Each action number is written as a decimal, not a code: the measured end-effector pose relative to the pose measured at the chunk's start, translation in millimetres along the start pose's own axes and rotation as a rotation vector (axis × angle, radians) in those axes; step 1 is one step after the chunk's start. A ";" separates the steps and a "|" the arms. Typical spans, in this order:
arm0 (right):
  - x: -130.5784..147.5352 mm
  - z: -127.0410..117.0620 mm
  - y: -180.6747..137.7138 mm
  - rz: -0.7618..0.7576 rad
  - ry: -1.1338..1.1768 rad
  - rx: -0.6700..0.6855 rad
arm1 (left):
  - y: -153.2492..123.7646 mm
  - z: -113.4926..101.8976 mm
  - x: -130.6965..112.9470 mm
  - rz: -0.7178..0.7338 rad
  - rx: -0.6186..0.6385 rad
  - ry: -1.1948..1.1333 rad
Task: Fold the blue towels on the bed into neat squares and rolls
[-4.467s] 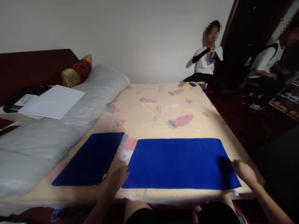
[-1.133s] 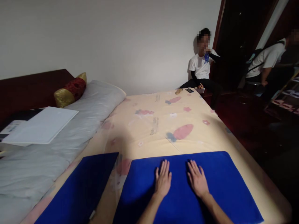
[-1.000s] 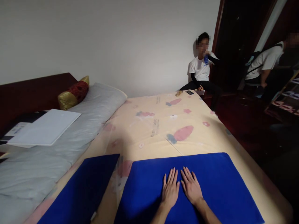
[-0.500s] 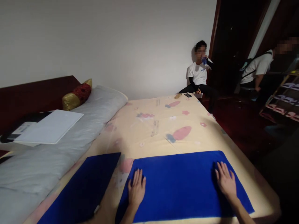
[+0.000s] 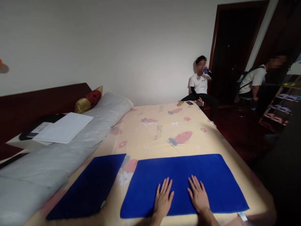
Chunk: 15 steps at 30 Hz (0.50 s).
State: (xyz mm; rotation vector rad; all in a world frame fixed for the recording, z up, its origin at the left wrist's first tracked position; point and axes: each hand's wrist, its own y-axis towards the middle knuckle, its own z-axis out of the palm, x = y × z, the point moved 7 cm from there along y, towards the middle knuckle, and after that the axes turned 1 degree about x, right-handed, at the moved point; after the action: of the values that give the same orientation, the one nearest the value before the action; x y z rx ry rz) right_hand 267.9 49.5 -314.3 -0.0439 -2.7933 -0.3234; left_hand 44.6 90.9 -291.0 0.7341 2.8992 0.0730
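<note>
A blue cloth (image 5: 181, 166) lies spread flat on the bed (image 5: 150, 141), with a small white tag at its near right corner. My left hand (image 5: 163, 196) rests palm down on the cloth, left of its middle, fingers stretched out. To its right, my right hand (image 5: 198, 193) lies flat on the same cloth, fingers slightly apart. A gap of bare blue fabric separates the two hands. Left of them is a second, darker-looking blue cloth (image 5: 89, 185), also flat, partly in shadow. Neither hand holds anything.
A long grey pillow (image 5: 89, 135) runs along the headboard, bearing a white flat board (image 5: 64, 127). Behind it leans a red and gold cushion (image 5: 89, 100). A person (image 5: 199, 83) sits at the bed's far corner near a phone (image 5: 189, 103). Another person (image 5: 252, 80) sits by a shoe rack (image 5: 279, 106).
My hands have slid inward from near the cloth's two side edges towards its middle. The view has tilted up slightly.
</note>
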 end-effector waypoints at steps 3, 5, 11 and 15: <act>-96.1 -28.4 -21.6 0.242 -0.102 -0.147 | -24.1 -8.2 77.0 -0.246 0.001 0.082; -154.2 -42.5 -40.6 0.388 -0.123 -0.215 | -47.3 -13.1 127.5 -0.427 -0.016 0.152; -180.5 -58.0 -49.5 0.540 -0.113 -0.355 | -61.8 -24.7 154.9 -0.517 -0.053 0.201; -85.2 -46.8 -13.7 0.250 -0.065 -0.333 | -20.8 -30.3 76.0 -0.308 -0.146 0.118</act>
State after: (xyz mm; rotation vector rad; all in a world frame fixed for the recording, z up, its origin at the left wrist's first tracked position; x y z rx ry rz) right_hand 362.5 26.1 -301.9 -0.4834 -2.7230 -0.7287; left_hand -36.0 108.6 -273.0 0.2635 3.0392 0.2975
